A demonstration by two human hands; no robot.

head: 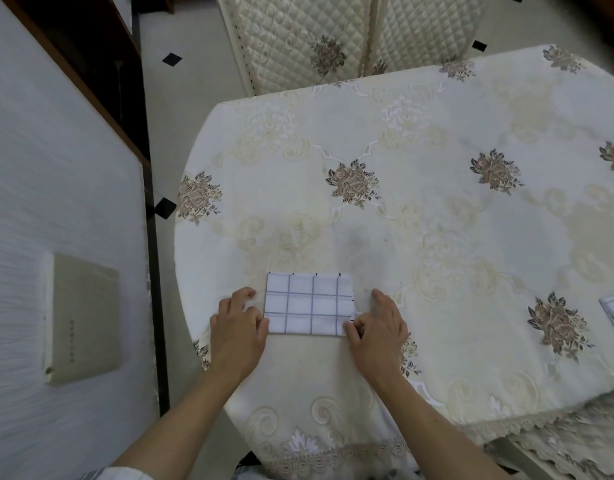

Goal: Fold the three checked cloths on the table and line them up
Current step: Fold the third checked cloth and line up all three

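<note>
folded checked cloth [309, 304] sits between both grips. left grip [238, 323] loose, thumb touching its edge; right grip [378, 323] pinches its near corner.

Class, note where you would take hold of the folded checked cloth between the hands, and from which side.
Likely the short edges of the folded checked cloth, one grip from each side near the front corners: it lies flat, layered and limp, so one grip may let it unfold.

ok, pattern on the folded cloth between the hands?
Folded cloth: white, thin grey grid; head view.
</note>
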